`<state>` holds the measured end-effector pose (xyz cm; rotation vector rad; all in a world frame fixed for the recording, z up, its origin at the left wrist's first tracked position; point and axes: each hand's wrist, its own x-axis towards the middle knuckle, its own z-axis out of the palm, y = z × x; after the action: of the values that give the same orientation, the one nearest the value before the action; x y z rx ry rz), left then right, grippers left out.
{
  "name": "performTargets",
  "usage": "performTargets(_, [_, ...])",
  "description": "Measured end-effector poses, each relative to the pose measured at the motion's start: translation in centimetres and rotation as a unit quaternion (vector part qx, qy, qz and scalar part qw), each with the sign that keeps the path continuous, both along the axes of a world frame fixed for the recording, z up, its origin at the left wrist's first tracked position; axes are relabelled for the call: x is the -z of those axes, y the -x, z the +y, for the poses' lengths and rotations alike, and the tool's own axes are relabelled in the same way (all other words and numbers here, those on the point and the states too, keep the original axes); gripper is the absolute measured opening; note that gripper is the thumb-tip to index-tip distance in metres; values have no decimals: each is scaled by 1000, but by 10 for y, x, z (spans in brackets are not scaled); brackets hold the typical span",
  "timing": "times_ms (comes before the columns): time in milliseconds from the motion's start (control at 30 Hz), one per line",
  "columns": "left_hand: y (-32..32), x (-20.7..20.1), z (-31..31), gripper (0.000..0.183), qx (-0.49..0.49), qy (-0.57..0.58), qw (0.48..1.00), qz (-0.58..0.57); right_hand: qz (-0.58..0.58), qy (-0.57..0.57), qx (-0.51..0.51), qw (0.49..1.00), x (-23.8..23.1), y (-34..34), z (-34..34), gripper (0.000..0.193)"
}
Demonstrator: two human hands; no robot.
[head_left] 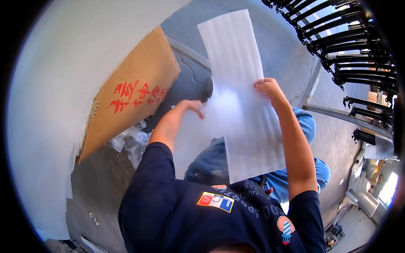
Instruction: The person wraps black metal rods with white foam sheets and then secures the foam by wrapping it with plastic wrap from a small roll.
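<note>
A brown cardboard panel [130,92] with red characters leans at far left, crumpled clear plastic [130,143] below it, and black metal racks [350,46] occupy the far right.

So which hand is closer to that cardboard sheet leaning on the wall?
Left. The left hand grips the foam sheet on its edge facing the cardboard; the right hand holds the far edge, with the foam between.
</note>
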<state>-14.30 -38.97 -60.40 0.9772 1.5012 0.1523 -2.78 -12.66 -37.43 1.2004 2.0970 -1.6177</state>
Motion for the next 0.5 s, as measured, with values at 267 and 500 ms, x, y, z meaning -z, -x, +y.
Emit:
performTargets(267, [-12,-140,-37,48,-181,-187,958,121,13,11,-68,998,-118,-72,15,7])
performTargets(500, [-46,-355,-39,36,-250,-290,855,349,156,84,115,977,-189,-237,29,17])
